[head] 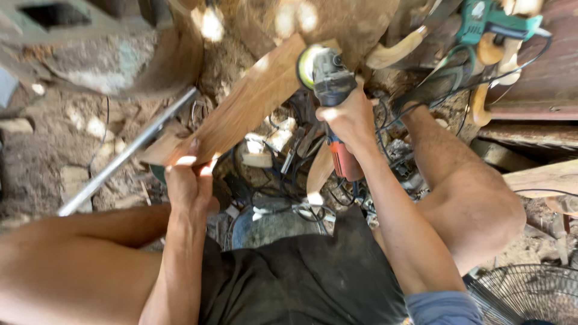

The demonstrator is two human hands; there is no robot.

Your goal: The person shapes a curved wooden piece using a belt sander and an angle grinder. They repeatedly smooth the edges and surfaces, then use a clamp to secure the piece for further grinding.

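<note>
Nearest the camera, at the bottom right, a wire fan guard [522, 295] shows beside the person's knee. Between the knees, under the dark shorts, sits a round grey bucket [271, 225]; what lies in it cannot be told, though black cables [301, 180] trail across its rim.

Just above, the left hand [188, 183] has its fingers curled tight over the near end of a wooden board [241, 108], thumb pressed on top. That board is pale tan with a smooth, bare face, and it slopes up and away to the right. Its far end meets the yellow-green disc of an angle grinder [328, 81]. The right hand [346, 120] is wrapped fully round the grinder's dark body, all fingers closed, with the red rear part sticking out below the wrist.

Left of the board, a grey metal bar [126, 153] lies slanted over the dirt and stones. Farther off, at the top right, a green power tool [490, 21] rests among curved wooden pieces [394, 51].
</note>
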